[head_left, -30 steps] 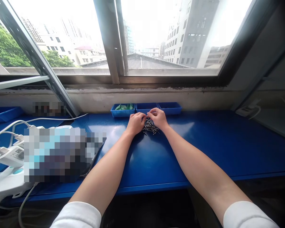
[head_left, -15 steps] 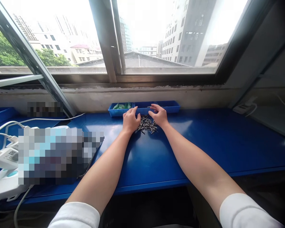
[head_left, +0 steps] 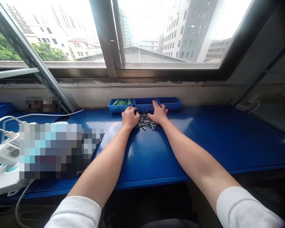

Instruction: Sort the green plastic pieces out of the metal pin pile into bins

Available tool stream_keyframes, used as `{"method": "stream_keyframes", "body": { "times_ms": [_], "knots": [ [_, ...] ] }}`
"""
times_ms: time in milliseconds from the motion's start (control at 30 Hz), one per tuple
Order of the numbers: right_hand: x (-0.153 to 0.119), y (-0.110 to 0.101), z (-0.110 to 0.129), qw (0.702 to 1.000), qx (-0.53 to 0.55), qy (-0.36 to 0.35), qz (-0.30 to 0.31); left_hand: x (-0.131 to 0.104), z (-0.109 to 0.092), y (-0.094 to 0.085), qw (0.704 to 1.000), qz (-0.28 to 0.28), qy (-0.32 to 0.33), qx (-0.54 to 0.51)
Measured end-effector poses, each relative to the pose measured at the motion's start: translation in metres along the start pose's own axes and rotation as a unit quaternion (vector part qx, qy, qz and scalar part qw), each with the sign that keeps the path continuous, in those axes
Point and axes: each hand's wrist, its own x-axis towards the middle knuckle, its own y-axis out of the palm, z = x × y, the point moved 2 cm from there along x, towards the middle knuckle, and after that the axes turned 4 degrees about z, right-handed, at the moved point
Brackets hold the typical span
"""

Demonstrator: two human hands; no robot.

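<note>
A heap of small, slim metal pins (head_left: 145,121) lies on the blue tabletop between my hands. My left hand (head_left: 129,117) is at the heap's left edge, its fingers curled in towards the thumb. Whatever those fingers may hold is hidden. On the right side, my right hand (head_left: 159,114) is over the heap's edge with fingers apart and the thumb reaching to the pins; I see nothing held in it. Just behind both hands stands a blue bin (head_left: 121,109) with three compartments. Green plastic packaging (head_left: 120,102) fills its left compartment.
A white power strip (head_left: 4,179) with plugs and cables lies at the left, beside a blurred-out item (head_left: 52,150). A metal shelf post (head_left: 52,85) slants down to the table (head_left: 152,158). The wall and window rise behind the bin.
My left fingers have curled in from a straighter reach. The right hand has come down to the pins, its fingers spread, and a thin sliver seen at its fingertips no longer shows.
</note>
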Motion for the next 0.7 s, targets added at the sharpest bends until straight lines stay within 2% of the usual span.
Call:
{"method": "stream_keyframes", "body": {
  "times_ms": [133,267,333,400,467,600,700],
  "knots": [
    [0.0,0.001,0.0,1.0,0.027,-0.007,-0.01,0.001,0.001,0.0,1.0,0.013,-0.009,0.0],
    [0.0,-0.005,-0.003,0.989,0.105,-0.016,-0.106,0.003,0.004,0.003,0.998,0.056,-0.027,0.01],
    [0.0,-0.01,-0.006,0.98,0.149,-0.01,-0.131,0.004,0.006,0.005,0.994,0.094,-0.042,0.023],
    [-0.001,-0.014,-0.011,0.978,0.174,0.013,-0.111,0.005,0.008,0.007,0.99,0.129,-0.05,0.04],
    [-0.002,-0.016,-0.015,0.981,0.173,0.055,-0.064,0.006,0.008,0.009,0.986,0.152,-0.047,0.051],
    [-0.002,-0.018,-0.02,0.982,0.104,0.155,0.002,0.004,0.007,0.01,0.98,0.187,-0.027,0.057],
    [-0.001,-0.014,-0.02,0.981,0.053,0.18,0.048,0.002,0.005,0.01,0.977,0.203,-0.015,0.068]
  ]
}}
